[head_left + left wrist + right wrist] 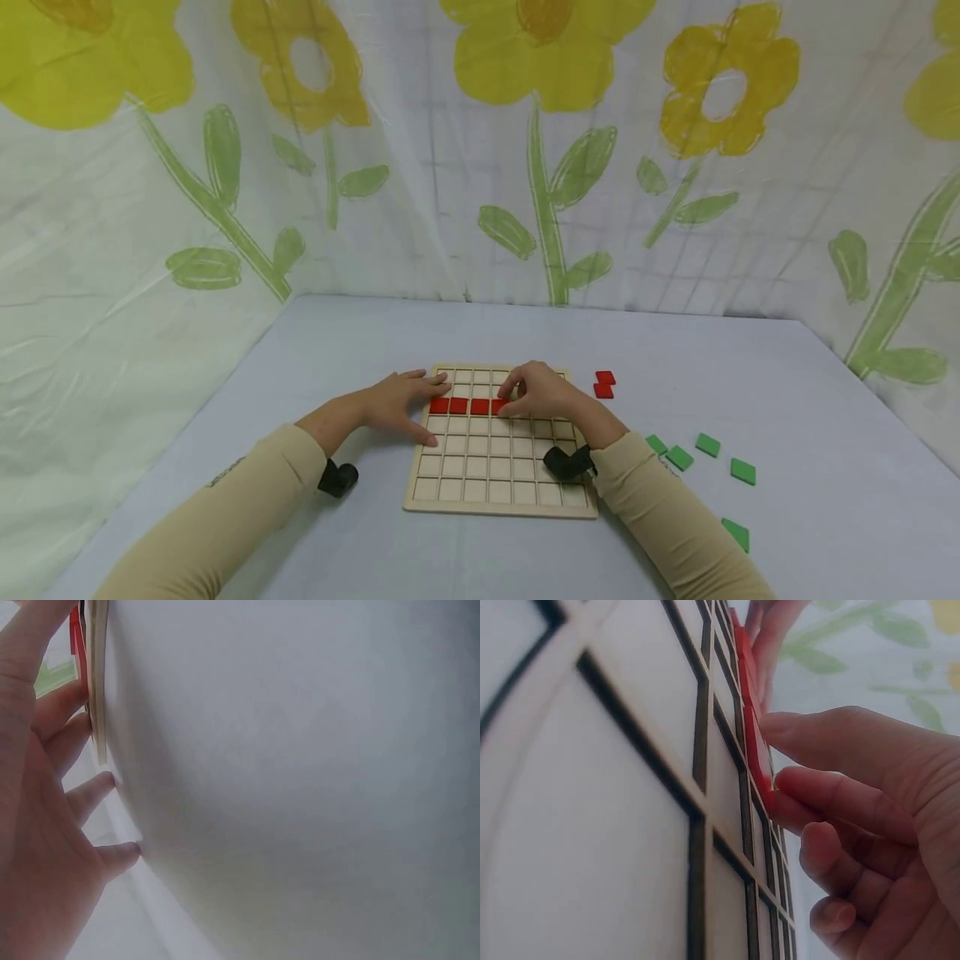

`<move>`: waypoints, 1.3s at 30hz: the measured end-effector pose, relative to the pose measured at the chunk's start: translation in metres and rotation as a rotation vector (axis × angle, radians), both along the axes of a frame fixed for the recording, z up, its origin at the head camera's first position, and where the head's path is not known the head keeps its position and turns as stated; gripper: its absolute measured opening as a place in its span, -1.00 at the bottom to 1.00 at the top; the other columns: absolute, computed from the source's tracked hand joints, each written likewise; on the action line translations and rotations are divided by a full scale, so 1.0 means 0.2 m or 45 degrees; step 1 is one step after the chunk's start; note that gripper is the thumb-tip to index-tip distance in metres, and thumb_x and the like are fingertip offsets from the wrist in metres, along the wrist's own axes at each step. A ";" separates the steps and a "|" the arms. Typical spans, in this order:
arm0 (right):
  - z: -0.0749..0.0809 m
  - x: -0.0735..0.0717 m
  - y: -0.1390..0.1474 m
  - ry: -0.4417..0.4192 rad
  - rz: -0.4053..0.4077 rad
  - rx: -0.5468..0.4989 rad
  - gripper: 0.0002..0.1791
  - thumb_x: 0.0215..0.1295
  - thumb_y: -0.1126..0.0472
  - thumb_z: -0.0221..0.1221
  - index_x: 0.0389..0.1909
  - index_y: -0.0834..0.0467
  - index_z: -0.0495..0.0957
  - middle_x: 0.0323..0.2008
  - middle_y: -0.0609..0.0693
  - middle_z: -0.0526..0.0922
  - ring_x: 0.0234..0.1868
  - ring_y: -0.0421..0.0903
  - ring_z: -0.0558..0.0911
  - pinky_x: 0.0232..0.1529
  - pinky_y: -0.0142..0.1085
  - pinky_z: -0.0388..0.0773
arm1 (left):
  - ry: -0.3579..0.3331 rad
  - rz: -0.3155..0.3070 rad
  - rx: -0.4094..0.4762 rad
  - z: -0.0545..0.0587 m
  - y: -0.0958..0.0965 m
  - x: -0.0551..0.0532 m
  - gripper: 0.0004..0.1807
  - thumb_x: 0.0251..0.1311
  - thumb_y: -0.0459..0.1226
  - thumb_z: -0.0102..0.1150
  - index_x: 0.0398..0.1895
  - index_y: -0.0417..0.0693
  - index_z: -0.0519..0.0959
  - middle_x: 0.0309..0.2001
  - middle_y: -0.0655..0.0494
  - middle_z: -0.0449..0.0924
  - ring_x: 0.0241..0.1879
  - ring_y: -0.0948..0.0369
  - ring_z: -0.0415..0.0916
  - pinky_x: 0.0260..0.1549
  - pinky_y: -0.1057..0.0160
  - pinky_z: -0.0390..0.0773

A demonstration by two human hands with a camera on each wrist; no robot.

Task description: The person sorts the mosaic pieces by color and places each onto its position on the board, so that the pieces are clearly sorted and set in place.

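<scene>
A wooden grid board [501, 507] lies on the table, with several red square tiles [459, 406] side by side in one row from its left edge. My right hand [546, 393] pinches the rightmost red tile [756, 754] of that row between thumb and fingers; in the right wrist view this tile sits at the grid cells. At the board's left edge my left hand [393, 406] rests with fingers spread, its thumb and fingertips on the frame near the row. The left wrist view shows these fingers [67, 742] against the board's side.
Two loose red tiles [603, 390] lie right of the board's far corner. Several green tiles [707, 444] are scattered on the table to the right, some beside the right sleeve [660, 508]. A flower-patterned curtain [420, 183] hangs behind the table.
</scene>
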State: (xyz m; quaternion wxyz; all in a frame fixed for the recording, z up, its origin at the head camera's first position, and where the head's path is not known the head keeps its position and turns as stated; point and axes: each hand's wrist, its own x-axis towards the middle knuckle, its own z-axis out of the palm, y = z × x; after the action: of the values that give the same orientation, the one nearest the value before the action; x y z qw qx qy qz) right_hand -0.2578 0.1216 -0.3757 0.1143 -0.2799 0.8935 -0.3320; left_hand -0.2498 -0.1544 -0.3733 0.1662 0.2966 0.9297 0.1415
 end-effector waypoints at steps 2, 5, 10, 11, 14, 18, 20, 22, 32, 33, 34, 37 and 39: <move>0.01 0.00 0.01 0.011 -0.015 0.000 -0.77 0.05 0.15 0.34 -0.28 0.16 0.66 -0.46 -0.02 0.62 -0.54 -0.21 0.45 -0.48 -0.38 0.45 | 0.000 -0.001 0.007 0.00 0.00 0.00 -0.03 -0.11 0.21 0.30 0.40 0.13 0.19 0.47 0.16 0.00 0.46 -0.09 -0.21 0.32 -0.31 -0.21; 0.05 -0.01 0.05 0.031 -0.066 -0.011 -0.78 0.07 0.16 0.32 -0.28 0.18 0.67 -0.35 0.02 0.64 -0.49 -0.19 0.47 -0.44 -0.36 0.46 | 0.001 -0.003 0.011 -0.01 0.00 0.00 -0.03 -0.11 0.20 0.31 0.40 0.13 0.19 0.47 0.17 0.00 0.46 -0.10 -0.21 0.32 -0.31 -0.21; 0.10 -0.03 0.17 -0.007 -0.147 -0.065 -0.70 0.08 0.14 0.32 -0.20 0.23 0.66 -0.18 0.09 0.64 -0.39 -0.15 0.51 -0.38 -0.33 0.48 | -0.001 -0.006 0.009 -0.01 -0.01 -0.01 -0.02 -0.12 0.21 0.30 0.40 0.14 0.18 0.47 0.17 -0.01 0.47 -0.10 -0.22 0.32 -0.31 -0.21; 0.11 -0.03 0.19 -0.012 -0.160 -0.073 -0.69 0.09 0.14 0.32 -0.18 0.24 0.65 -0.16 0.11 0.63 -0.39 -0.14 0.51 -0.38 -0.32 0.48 | -0.002 -0.006 0.007 -0.02 -0.01 -0.01 -0.02 -0.12 0.21 0.30 0.40 0.15 0.18 0.47 0.18 -0.01 0.47 -0.09 -0.22 0.32 -0.31 -0.22; 0.13 -0.04 0.25 -0.011 -0.202 -0.071 -0.66 0.10 0.13 0.31 -0.15 0.25 0.65 -0.14 0.12 0.62 -0.40 -0.11 0.51 -0.40 -0.30 0.46 | 0.003 -0.010 0.010 -0.02 -0.01 -0.01 -0.01 -0.12 0.22 0.30 0.40 0.14 0.17 0.47 0.16 -0.02 0.46 -0.10 -0.22 0.32 -0.32 -0.22; 0.16 -0.05 0.32 -0.027 -0.257 -0.065 -0.65 0.09 0.11 0.31 -0.14 0.24 0.65 -0.15 0.10 0.63 -0.35 -0.10 0.51 -0.37 -0.29 0.47 | 0.003 -0.006 0.009 -0.02 -0.01 -0.01 -0.01 -0.13 0.23 0.29 0.40 0.15 0.17 0.47 0.16 -0.02 0.47 -0.10 -0.22 0.32 -0.31 -0.23; 0.16 -0.06 0.36 -0.044 -0.282 -0.065 -0.63 0.09 0.10 0.32 -0.13 0.23 0.64 -0.15 0.10 0.63 -0.31 -0.08 0.51 -0.35 -0.27 0.48 | 0.005 -0.004 0.013 -0.02 -0.01 -0.01 -0.01 -0.13 0.23 0.30 0.40 0.15 0.18 0.47 0.17 -0.02 0.47 -0.10 -0.22 0.33 -0.31 -0.23; 0.17 -0.07 0.39 -0.055 -0.307 -0.075 -0.62 0.08 0.10 0.32 -0.11 0.23 0.64 -0.12 0.10 0.62 -0.27 -0.07 0.52 -0.32 -0.24 0.49 | 0.008 -0.002 0.015 -0.02 -0.01 -0.01 -0.02 -0.13 0.23 0.30 0.40 0.15 0.18 0.47 0.17 -0.02 0.47 -0.09 -0.22 0.33 -0.30 -0.23; 0.12 -0.10 0.55 -0.107 -0.437 -0.135 -0.43 0.09 0.01 0.31 0.07 0.25 0.52 0.06 0.19 0.54 -0.14 -0.04 0.55 -0.12 -0.17 0.48 | 0.004 -0.005 0.028 -0.03 -0.01 0.00 -0.03 -0.12 0.21 0.31 0.40 0.13 0.19 0.47 0.16 0.00 0.47 -0.09 -0.21 0.34 -0.29 -0.25; 0.11 -0.11 0.57 -0.114 -0.453 -0.136 -0.42 0.08 0.01 0.31 0.08 0.24 0.52 0.09 0.18 0.53 -0.10 -0.03 0.54 -0.09 -0.16 0.47 | 0.006 -0.008 0.029 -0.03 -0.01 0.00 -0.03 -0.12 0.21 0.31 0.40 0.13 0.19 0.47 0.15 0.00 0.46 -0.10 -0.21 0.33 -0.29 -0.25; 0.11 -0.11 0.59 -0.123 -0.469 -0.137 -0.42 0.08 0.00 0.31 0.09 0.23 0.51 0.11 0.17 0.51 -0.07 -0.01 0.52 -0.06 -0.15 0.45 | 0.007 -0.011 0.032 -0.03 -0.01 0.00 -0.02 -0.12 0.21 0.30 0.40 0.12 0.19 0.47 0.14 0.00 0.46 -0.11 -0.21 0.33 -0.30 -0.24; 0.09 -0.12 0.63 -0.158 -0.514 -0.140 -0.43 0.10 0.02 0.30 0.10 0.21 0.50 0.15 0.15 0.48 0.01 0.04 0.49 0.06 -0.06 0.41 | 0.011 -0.021 0.031 -0.02 -0.01 0.00 -0.03 -0.11 0.22 0.29 0.40 0.12 0.19 0.47 0.14 -0.01 0.46 -0.11 -0.22 0.33 -0.31 -0.25; 0.07 -0.13 0.66 -0.180 -0.531 -0.145 -0.46 0.12 0.05 0.29 0.11 0.21 0.50 0.16 0.15 0.47 0.04 0.06 0.49 0.14 0.00 0.36 | 0.017 -0.031 0.032 -0.02 -0.01 0.00 -0.03 -0.10 0.22 0.29 0.40 0.11 0.19 0.47 0.13 -0.02 0.46 -0.12 -0.22 0.32 -0.32 -0.24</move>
State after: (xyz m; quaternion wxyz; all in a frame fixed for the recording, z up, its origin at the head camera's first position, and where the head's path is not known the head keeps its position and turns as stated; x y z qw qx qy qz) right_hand -0.2831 0.2529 -0.3610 0.0894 -0.0711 0.9017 -0.4170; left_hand -0.2494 -0.1566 -0.3765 0.1581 0.3107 0.9253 0.1492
